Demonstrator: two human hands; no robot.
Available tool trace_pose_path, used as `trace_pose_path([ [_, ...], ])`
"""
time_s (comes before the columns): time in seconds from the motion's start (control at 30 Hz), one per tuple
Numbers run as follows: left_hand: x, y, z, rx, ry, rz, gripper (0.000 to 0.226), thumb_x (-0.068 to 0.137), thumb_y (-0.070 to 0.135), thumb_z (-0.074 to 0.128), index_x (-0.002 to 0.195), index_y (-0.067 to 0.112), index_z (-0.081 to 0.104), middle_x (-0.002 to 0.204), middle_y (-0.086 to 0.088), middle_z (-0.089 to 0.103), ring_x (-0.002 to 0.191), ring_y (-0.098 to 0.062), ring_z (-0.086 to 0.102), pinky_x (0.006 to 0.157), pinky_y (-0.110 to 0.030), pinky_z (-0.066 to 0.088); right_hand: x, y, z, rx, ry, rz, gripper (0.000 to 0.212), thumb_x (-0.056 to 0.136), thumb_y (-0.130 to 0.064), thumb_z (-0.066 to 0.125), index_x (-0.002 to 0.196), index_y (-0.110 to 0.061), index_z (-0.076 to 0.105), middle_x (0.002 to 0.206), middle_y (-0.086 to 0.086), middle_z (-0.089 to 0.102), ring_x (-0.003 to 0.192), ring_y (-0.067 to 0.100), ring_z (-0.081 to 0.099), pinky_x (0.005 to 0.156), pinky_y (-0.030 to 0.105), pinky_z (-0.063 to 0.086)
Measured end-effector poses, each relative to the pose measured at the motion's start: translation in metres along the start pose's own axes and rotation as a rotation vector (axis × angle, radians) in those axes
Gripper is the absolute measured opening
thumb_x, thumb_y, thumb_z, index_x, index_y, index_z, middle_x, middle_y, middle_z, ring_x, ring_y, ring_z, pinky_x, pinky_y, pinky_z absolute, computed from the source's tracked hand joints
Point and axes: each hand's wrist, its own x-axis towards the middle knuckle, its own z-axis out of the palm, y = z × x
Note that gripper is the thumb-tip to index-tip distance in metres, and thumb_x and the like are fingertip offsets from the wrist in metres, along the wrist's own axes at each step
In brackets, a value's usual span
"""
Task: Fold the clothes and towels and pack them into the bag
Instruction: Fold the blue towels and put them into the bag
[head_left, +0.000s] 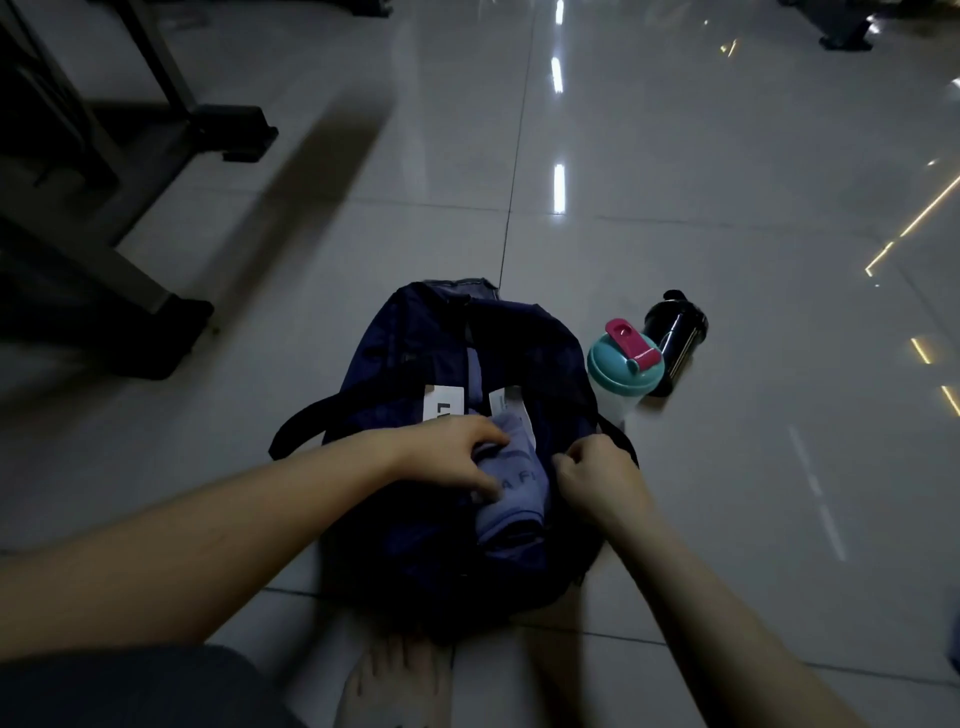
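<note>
While my right hand (592, 475) pinches the navy bag's (415, 343) rim open at frame centre, my left hand (452, 454) grips and tucks the folded blue garment (511, 493) inside.

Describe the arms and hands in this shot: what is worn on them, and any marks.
Both arms are bare as far up as the picture shows. No sleeve is visible on the left forearm or the right forearm. The left hand and right hand wear no gloves, and no watch, ring or bracelet shows. The light is too dim to make out finer marks.
</note>
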Motion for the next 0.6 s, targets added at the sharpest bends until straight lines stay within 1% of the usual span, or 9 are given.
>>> trace_pose_path([
  [0.03,0.001,0.000,0.000,-0.007,-0.011,0.005,0.069,0.081,0.048,0.076,0.138,0.014,0.055,0.138,-0.006,0.054,0.123,-0.022,0.053,0.105,-0.043,0.044,0.002,0.003,0.001,-0.038,-0.020,0.003,0.032,0.086,-0.024,0.057,0.061,-0.014,0.040,0.061,0.007,0.048,0.059,0.029,0.049,0.054,0.033,0.037],
  [0.1,0.002,-0.001,0.002,0.004,-0.023,0.016,0.073,0.082,0.049,0.077,0.143,0.018,0.052,0.144,-0.001,0.051,0.129,-0.019,0.050,0.110,-0.040,0.042,0.006,0.007,0.009,-0.069,-0.071,0.022,0.031,0.084,-0.025,0.061,0.062,-0.012,0.043,0.062,0.007,0.050,0.059,0.028,0.051,0.051,0.031,0.035],
  [0.17,0.002,-0.003,0.006,0.034,-0.029,0.026,0.079,0.083,0.049,0.077,0.149,0.017,0.047,0.154,0.002,0.043,0.139,-0.016,0.042,0.116,-0.033,0.036,0.009,0.007,0.017,-0.050,-0.078,0.042,0.036,0.084,-0.029,0.066,0.062,-0.012,0.044,0.059,0.005,0.049,0.057,0.025,0.049,0.048,0.029,0.032],
  [0.2,0.002,-0.003,0.008,0.059,-0.029,0.036,0.078,0.083,0.047,0.077,0.148,0.014,0.047,0.155,0.001,0.042,0.141,-0.017,0.040,0.117,-0.033,0.035,0.012,0.007,0.020,-0.014,-0.072,0.060,0.038,0.085,-0.030,0.068,0.061,-0.012,0.044,0.058,0.004,0.048,0.055,0.023,0.048,0.048,0.029,0.032],
  [0.3,0.002,-0.005,0.014,0.149,-0.017,0.086,0.073,0.083,0.046,0.077,0.141,0.009,0.052,0.150,-0.005,0.046,0.137,-0.023,0.043,0.111,-0.043,0.039,0.022,0.008,0.019,0.113,-0.041,0.111,0.036,0.091,-0.028,0.065,0.062,-0.011,0.053,0.059,0.005,0.053,0.056,0.023,0.051,0.051,0.029,0.037],
  [0.37,0.001,-0.007,0.017,0.202,-0.011,0.108,0.077,0.083,0.050,0.076,0.145,0.014,0.048,0.156,0.001,0.039,0.141,-0.019,0.038,0.113,-0.041,0.038,0.029,0.006,0.016,0.099,-0.037,0.114,0.030,0.090,-0.026,0.066,0.067,-0.007,0.060,0.063,0.007,0.058,0.059,0.024,0.057,0.052,0.029,0.041],
  [0.43,0.001,-0.010,0.019,0.201,0.000,0.121,0.077,0.082,0.051,0.076,0.146,0.017,0.048,0.156,0.005,0.038,0.140,-0.017,0.038,0.111,-0.041,0.040,0.036,-0.001,0.013,0.083,-0.068,0.113,0.025,0.086,-0.024,0.072,0.071,-0.006,0.061,0.066,0.007,0.062,0.062,0.024,0.061,0.054,0.030,0.046],
  [0.53,0.001,-0.010,0.019,0.189,0.015,0.137,0.079,0.082,0.051,0.076,0.148,0.018,0.047,0.157,0.006,0.036,0.141,-0.016,0.037,0.112,-0.037,0.038,0.045,-0.012,0.013,0.024,-0.132,0.130,0.019,0.086,-0.020,0.072,0.077,-0.007,0.061,0.073,0.008,0.068,0.071,0.026,0.069,0.066,0.035,0.057],
  [0.6,0.002,-0.010,0.019,0.189,0.014,0.134,0.081,0.083,0.051,0.076,0.150,0.019,0.045,0.161,0.007,0.033,0.144,-0.014,0.033,0.114,-0.033,0.036,0.050,-0.017,0.016,-0.015,-0.139,0.127,0.017,0.087,-0.019,0.069,0.077,-0.008,0.061,0.077,0.010,0.069,0.072,0.027,0.068,0.069,0.036,0.059],
])
